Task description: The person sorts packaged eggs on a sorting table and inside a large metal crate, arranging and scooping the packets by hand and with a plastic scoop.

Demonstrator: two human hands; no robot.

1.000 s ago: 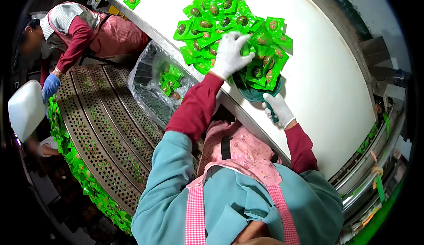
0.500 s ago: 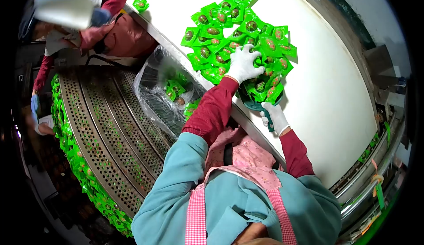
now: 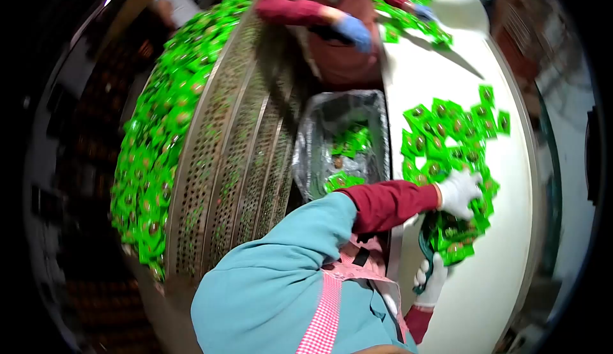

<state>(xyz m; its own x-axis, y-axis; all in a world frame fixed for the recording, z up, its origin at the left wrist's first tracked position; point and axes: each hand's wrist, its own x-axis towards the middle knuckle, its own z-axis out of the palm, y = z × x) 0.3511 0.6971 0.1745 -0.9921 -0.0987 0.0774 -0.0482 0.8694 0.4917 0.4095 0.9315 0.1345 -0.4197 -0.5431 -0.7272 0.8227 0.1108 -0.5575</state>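
My left hand [image 3: 460, 194], in a white glove, lies over a pile of green sachets [image 3: 456, 124] on the white table, its fingers apart and bent down onto them. Each sachet shows a roundish brown item, printed or inside. Lower down, my right hand [image 3: 433, 282], also gloved in white, grips the handle of a dark green scoop [image 3: 424, 244]. Several sachets lie in and over the scoop and hide most of its bowl. The scoop is on the table near its left edge, just below my left hand.
Left of the table stands a plastic-lined bin [image 3: 306, 175] with some sachets inside. Beyond it is a perforated metal slatted conveyor [image 3: 211, 156], with a mass of sachets [image 3: 156, 156] along its far side. A co-worker [image 3: 345, 41] in blue gloves stands at the table's far end, beside a white scoop [image 3: 460, 12].
The view has swung left, bringing in more of the conveyor and co-worker. My left hand stays over the sachets, and my right hand still grips the scoop. The co-worker's white scoop is now lower, at the table.
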